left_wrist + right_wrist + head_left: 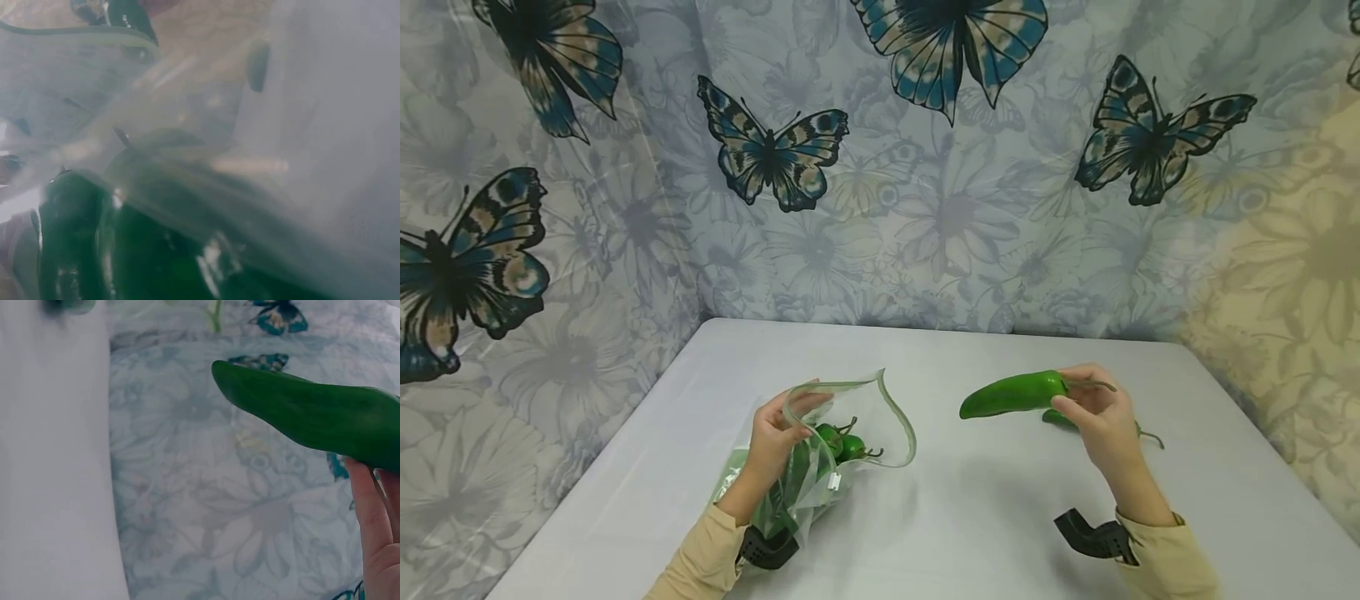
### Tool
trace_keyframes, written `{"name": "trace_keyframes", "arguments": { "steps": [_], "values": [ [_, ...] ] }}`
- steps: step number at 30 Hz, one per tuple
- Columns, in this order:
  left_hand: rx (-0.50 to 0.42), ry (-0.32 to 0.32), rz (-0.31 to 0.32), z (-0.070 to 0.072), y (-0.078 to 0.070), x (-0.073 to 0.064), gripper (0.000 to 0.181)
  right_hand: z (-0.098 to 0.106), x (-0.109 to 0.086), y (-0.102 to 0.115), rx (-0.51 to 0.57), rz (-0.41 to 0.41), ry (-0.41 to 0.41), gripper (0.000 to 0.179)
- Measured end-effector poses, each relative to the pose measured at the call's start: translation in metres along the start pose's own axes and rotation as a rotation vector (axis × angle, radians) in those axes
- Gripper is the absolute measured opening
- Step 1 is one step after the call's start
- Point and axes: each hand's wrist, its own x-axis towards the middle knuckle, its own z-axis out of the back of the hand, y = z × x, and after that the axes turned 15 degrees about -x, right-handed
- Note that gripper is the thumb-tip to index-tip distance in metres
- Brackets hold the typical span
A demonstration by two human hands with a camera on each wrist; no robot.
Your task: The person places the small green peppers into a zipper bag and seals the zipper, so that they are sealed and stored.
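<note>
In the head view, my left hand (769, 437) pinches the rim of a clear zip bag (912, 432) whose mouth gapes toward the right. Several green peppers lie inside it, two with stems near the opening, one of them a pepper (852, 448). Through the plastic, the left wrist view shows bagged peppers (156, 244) up close. To the right, my right hand (1105, 417) holds a long green pepper (1011, 395) by its stem end, tip pointing left; the same pepper (312, 412) shows in the right wrist view. Another green pepper (1057, 418) is partly hidden behind that hand.
The white table (955, 533) lies under both hands. Behind it and at the sides hangs a butterfly-print cloth (955, 225). Black wrist camera mounts (1093, 536) sit at both cuffs.
</note>
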Motion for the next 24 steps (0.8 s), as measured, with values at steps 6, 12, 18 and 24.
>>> {"name": "trace_keyframes", "arguments": {
  "steps": [6, 12, 18, 24],
  "values": [
    [-0.003, 0.001, 0.001, 0.002, -0.002, -0.002, 0.061, -0.025, 0.009, -0.006, 0.041, 0.044, 0.025, 0.022],
    [0.010, -0.004, -0.007, 0.002, -0.004, -0.003, 0.063, -0.042, 0.015, -0.014, 0.054, 0.049, 0.028, 0.022],
    [0.005, -0.017, -0.001, 0.000, -0.004, 0.000, 0.065, -0.053, 0.020, -0.016, 0.065, 0.046, 0.046, 0.022],
    [-0.009, -0.013, 0.002, 0.000, -0.002, 0.000, 0.069, -0.068, 0.024, -0.019, 0.007, 0.019, 0.075, 0.021]
  ]
}}
